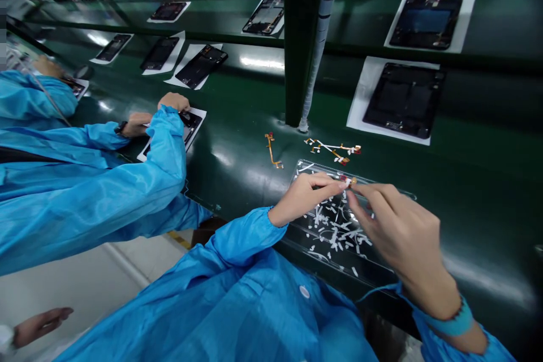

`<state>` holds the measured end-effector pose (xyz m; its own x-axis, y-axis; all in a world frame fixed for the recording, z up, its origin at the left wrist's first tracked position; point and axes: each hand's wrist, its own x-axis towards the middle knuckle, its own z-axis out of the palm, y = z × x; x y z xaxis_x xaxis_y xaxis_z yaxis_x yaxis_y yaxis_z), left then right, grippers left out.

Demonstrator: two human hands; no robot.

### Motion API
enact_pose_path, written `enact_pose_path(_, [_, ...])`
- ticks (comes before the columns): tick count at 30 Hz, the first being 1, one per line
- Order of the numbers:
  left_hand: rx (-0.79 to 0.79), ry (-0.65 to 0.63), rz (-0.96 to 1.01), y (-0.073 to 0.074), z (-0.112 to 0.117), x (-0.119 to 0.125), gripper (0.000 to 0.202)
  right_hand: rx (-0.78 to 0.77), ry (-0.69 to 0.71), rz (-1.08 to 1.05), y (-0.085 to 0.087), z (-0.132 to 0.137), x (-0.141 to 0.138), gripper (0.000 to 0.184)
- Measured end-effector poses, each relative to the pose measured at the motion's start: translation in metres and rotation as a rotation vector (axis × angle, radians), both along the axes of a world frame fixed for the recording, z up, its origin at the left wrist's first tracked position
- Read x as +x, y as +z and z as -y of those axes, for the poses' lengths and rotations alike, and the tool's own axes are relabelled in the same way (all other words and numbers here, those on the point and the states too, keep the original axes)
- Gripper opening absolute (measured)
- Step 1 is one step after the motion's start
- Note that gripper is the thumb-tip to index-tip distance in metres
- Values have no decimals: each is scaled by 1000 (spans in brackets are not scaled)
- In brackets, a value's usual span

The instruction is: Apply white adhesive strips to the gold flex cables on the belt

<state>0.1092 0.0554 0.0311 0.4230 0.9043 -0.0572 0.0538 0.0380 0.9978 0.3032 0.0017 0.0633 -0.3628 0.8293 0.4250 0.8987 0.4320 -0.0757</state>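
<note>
Between the fingertips of both hands is a small flex cable (348,181) with red, white and orange parts. My left hand (306,195) pinches its left end, fingers pressed together. From the right, the thumb and forefinger of my right hand (399,232) close on its other end. Both hands are over a clear plastic tray (309,237) strewn with many white scraps (339,235) of backing. Past the tray lie a crossed group of flex cables (333,149) and a single orange flex cable (271,151).
A dark post (299,39) with a wrapped cable (316,56) rises from the green bench (237,141). Tablet housings (403,99) on white sheets rest on the bench and shelf. At the left, a co-worker's blue sleeve (106,192) reaches over another housing.
</note>
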Motion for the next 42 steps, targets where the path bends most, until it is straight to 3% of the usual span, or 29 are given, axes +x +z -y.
enact_pose_path(4, [-9, 22, 23, -5, 3, 2, 22, 15, 2, 131, -3, -3, -5, 19])
enact_pose_path(8, [63, 39, -46, -2, 9, 4, 21, 30, -8, 151, -10, -6, -10, 17])
enact_pose_path(13, [154, 38, -158, 6, 11, -1, 22, -49, -108, -89, -6, -6, -7, 15])
enact_pose_path(15, [226, 52, -232, 8, 9, -7, 19, -105, -58, -165, -1, -4, 4, 16])
enact_pose_path(20, [433, 48, -361, 12, 8, -26, 20, -145, 92, -61, 5, -6, 28, 37])
enact_pose_path(23, [513, -5, -406, 17, 11, -37, 19, -291, 199, -236, 13, -18, 13, 25])
enact_pose_path(27, [526, -19, -345, 21, 14, -67, 20, -679, 380, -463, 34, -46, -35, 24])
enact_pose_path(31, [119, 50, -7, -3, 15, -114, 30, -1031, 390, -595, 39, -84, -91, 27])
enact_pose_path(34, [-146, 121, 249, -35, 20, -144, 52, -1079, 413, -633, 18, -122, -137, 28])
enact_pose_path(36, [-172, 250, 242, -53, 25, -158, 60, -1037, 396, -599, -3, -150, -166, 25])
enact_pose_path(39, [-71, 478, 88, -68, 32, -170, 66, -946, 328, -531, -31, -185, -195, 25])
enact_pose_path(42, [50, 548, -65, -71, 37, -175, 54, -860, 268, -456, -42, -204, -181, 31])
